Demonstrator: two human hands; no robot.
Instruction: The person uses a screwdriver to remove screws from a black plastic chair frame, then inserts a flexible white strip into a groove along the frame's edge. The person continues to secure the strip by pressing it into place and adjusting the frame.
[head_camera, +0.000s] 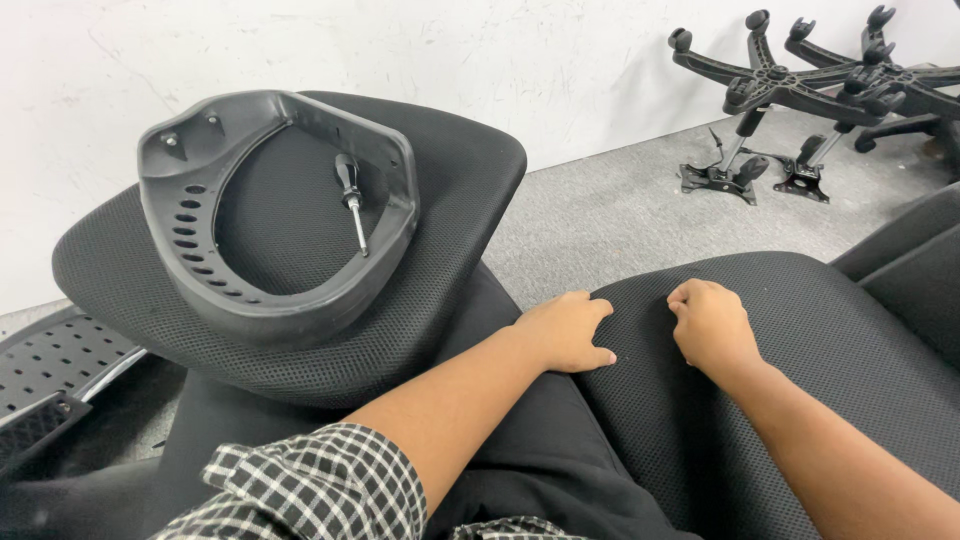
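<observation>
Both hands are down on the edge of a black mesh seat cushion (800, 370). The left hand (565, 332) has its fingers curled over the cushion's near rim with the thumb sticking out along the fabric, so it's gripping the edge itself and nothing else. The right hand (708, 325) sits just beside it, balled into a loose fist with the knuckles pressed on top of the mesh; can't tell if it's actually pinching any fabric. The two hands are close together but not touching. Up and to the left of the left hand there's a second mesh cushion (440, 250) lying tilted, and on top of it rests a grey plastic horseshoe-shaped frame (270, 310) with slots along one side. A screwdriver (352, 200) lies inside that frame's opening, well apart from either hand. Far off past the right hand, by the white wall, a couple of black star-shaped chair bases (790, 85) sit on the grey carpet (610, 210).
</observation>
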